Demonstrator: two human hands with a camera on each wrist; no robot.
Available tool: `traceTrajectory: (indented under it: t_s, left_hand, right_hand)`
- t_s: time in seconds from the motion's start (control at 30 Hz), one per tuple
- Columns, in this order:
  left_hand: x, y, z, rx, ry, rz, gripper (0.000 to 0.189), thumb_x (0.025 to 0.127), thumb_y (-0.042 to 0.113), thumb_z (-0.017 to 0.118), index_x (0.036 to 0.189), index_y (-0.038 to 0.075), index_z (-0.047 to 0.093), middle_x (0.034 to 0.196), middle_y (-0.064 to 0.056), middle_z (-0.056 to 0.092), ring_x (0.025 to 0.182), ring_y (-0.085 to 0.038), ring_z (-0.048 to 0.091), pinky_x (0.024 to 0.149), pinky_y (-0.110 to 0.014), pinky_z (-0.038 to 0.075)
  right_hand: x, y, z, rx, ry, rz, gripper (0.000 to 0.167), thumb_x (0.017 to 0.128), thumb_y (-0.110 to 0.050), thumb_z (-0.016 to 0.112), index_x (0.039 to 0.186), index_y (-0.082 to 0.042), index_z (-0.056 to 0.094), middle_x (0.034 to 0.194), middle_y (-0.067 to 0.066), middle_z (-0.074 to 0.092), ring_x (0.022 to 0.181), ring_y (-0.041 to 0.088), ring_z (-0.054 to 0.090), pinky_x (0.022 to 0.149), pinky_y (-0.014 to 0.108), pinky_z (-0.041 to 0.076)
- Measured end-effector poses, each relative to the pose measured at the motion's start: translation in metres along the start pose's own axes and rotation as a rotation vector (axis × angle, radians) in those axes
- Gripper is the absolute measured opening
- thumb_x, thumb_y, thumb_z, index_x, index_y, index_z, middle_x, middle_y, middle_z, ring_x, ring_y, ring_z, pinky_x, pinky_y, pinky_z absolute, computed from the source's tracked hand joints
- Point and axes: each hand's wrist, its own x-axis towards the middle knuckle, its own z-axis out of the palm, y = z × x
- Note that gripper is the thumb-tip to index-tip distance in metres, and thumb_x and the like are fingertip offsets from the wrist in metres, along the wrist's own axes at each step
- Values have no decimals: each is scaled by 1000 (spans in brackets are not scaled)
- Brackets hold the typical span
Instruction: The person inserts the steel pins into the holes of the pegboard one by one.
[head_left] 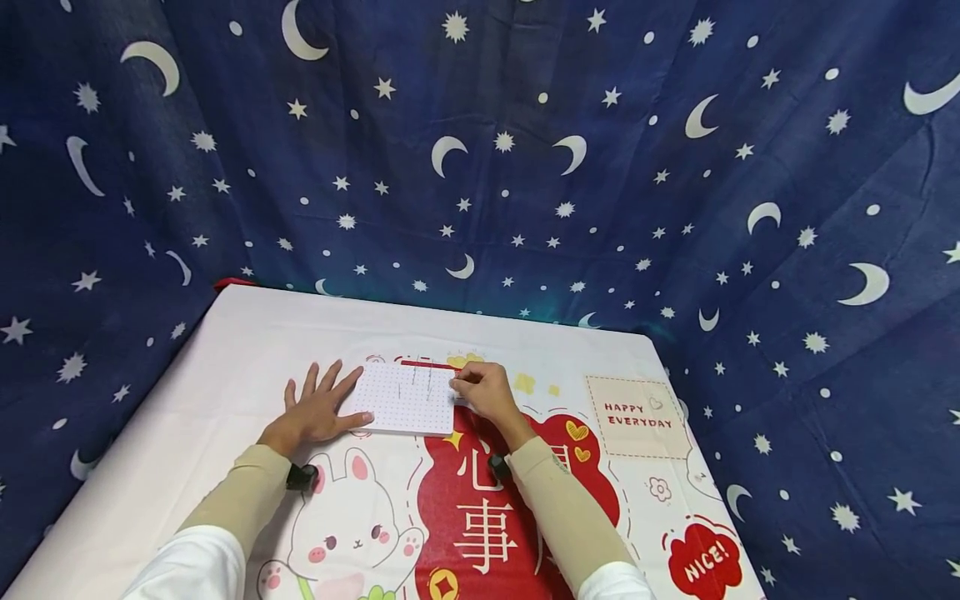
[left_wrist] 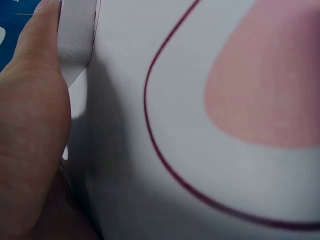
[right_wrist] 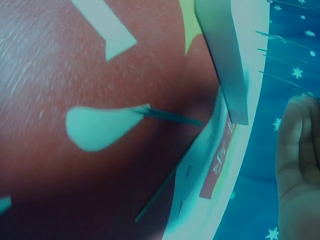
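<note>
A white board point(head_left: 397, 421) with a grid of small dots lies on the table. Several thin needle-like pins point(right_wrist: 284, 55) stand upright from it. My left hand point(head_left: 318, 412) is spread flat at the board's left side, thumb over its front left corner and index finger at the back left corner. At the board's right edge is my right hand point(head_left: 486, 390), thumb and index fingertips brought together over it. I cannot tell what sits between those fingertips. The right wrist view catches this hand's fingers point(right_wrist: 295, 145) beside the board's edge point(right_wrist: 225, 65).
A printed tablecloth point(head_left: 360, 517) with a rabbit and red patches covers the table. Behind the board runs a narrow red strip point(head_left: 420, 363). Thin dark slivers point(right_wrist: 172, 117) lie on the cloth near the board. A starry blue curtain point(head_left: 510, 208) closes off the back and sides.
</note>
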Motion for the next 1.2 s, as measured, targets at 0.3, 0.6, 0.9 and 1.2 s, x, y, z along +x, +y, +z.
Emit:
traceTrajectory:
  t_s: [0.3,0.6,0.9,1.2]
  left_hand:
    - [1,-2,3,2,5,-7,100,90,72,63,166,21,24,174,-25,6,157,-60,-7,117,-83,-8]
    - [2,-2,0,1,-9,-12,101,89,74,61,166,21,23,174,-25,5,157,-59,-9,118,-82,-9]
    - [2,-3,0,3,-10,-18,102,89,74,61,166,21,22,175,-25,4,157,-59,-10,118,-82,-10]
    - [4,-4,1,-13,-16,-20,102,89,74,61,166,21,23,175,-24,4,158,-58,-10,118,-81,-12]
  right_hand:
    - [9,2,11,-51,13,3,8,94,-11,75,88,-10,80,91,7,76,82,16,62,75,26,56]
    - [15,4,17,-83,44,50,6,95,-13,75,94,-12,81,101,7,76,92,20,64,84,35,61]
    - [18,2,20,-114,26,35,7,95,-11,75,96,-10,81,101,8,78,93,21,64,84,35,60]
    - [21,6,25,-127,41,56,8,95,-10,74,94,-8,81,102,9,77,95,22,64,89,40,59]
